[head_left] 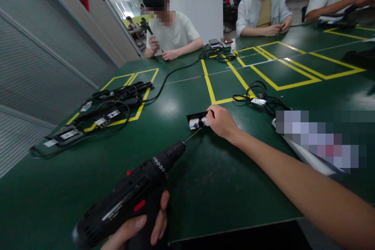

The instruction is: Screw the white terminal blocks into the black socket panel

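My left hand (146,226) is wrapped round the grip of a black cordless drill (131,191) with red buttons, low in the view. The drill's thin bit (193,136) points up and right at a small black device (197,119) with white and blue parts lying on the green table (205,179). My right hand (221,121) reaches across from the right and is closed on the right end of that device, holding it down on the table.
Several black power adapters with cables (99,113) lie at the left inside yellow tape marks. A coiled black cable (260,97) lies right of the device. Two phones (219,41) rest at the far edge. Three other people sit across the table.
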`<state>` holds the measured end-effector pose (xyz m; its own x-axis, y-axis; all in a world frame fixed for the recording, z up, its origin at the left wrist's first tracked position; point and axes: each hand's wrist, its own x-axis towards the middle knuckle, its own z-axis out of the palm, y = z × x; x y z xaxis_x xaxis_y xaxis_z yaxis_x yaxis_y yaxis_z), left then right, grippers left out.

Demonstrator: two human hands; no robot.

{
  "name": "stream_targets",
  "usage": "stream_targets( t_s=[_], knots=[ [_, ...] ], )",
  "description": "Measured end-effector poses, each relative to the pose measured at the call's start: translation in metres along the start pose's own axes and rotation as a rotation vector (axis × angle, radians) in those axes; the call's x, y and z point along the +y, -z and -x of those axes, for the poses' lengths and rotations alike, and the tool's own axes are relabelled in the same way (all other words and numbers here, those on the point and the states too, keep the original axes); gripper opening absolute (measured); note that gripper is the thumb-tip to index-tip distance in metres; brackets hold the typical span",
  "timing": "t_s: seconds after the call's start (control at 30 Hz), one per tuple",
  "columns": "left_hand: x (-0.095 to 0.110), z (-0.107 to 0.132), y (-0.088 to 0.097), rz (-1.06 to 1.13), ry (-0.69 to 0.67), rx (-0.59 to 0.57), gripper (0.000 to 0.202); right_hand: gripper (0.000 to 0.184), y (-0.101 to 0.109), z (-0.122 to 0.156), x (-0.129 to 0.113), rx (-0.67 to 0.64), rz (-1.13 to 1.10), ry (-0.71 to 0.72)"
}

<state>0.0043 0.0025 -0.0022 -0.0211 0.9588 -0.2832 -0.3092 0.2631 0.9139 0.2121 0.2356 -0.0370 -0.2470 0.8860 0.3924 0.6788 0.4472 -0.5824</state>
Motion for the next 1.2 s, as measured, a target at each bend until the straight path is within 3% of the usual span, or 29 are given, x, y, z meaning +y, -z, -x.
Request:
stream_targets(
  t_s=[0.6,0.9,1.2],
  knots=[
    [0.003,0.0,-0.004,0.006,-0.012,-0.006,0.061,0.019,0.004,0.001,-0.002,-0.025,-0.055,0.039],
    [0.0,0.0,0.0,0.018,0.005,-0.019,0.046,0.031,0.024,-0.005,0.003,-0.253,-0.176,0.267],
    [0.001,0.001,-0.001,0.001,-0.012,-0.014,0.046,0.044,0.03,-0.005,0.007,-0.334,-0.212,0.34]
  ],
)
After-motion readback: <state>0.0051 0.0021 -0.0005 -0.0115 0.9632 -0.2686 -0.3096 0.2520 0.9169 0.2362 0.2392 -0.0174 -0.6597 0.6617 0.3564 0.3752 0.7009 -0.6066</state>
